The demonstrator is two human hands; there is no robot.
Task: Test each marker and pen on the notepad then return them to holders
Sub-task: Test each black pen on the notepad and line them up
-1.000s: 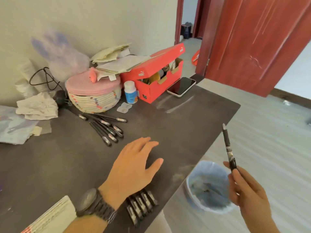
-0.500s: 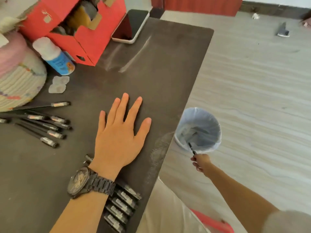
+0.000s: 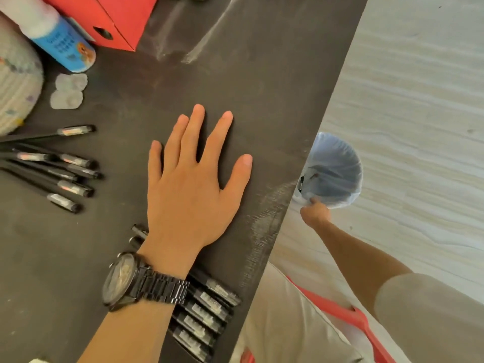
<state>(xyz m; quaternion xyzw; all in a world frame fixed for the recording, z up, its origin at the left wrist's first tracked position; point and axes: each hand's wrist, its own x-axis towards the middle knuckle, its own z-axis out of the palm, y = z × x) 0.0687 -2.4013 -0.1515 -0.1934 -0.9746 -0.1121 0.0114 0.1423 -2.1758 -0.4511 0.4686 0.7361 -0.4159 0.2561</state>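
Roughly twelve pens (image 3: pixel 74 188), two hands (image 3: pixel 188 184), one bin (image 3: pixel 351 163)

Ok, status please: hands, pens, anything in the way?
Left hand flat on table, open. Right hand at bin rim, grip unclear. Pens lying loose on table. Nothing blocking.

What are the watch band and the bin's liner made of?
Watch band: likely dark metal, semi-gloss; its separate links catch light. Bin liner: thin, translucent bluish plastic film; it crinkles and folds over the rim.

black wristwatch (image 3: pixel 123 280); beige sleeve (image 3: pixel 429 313)
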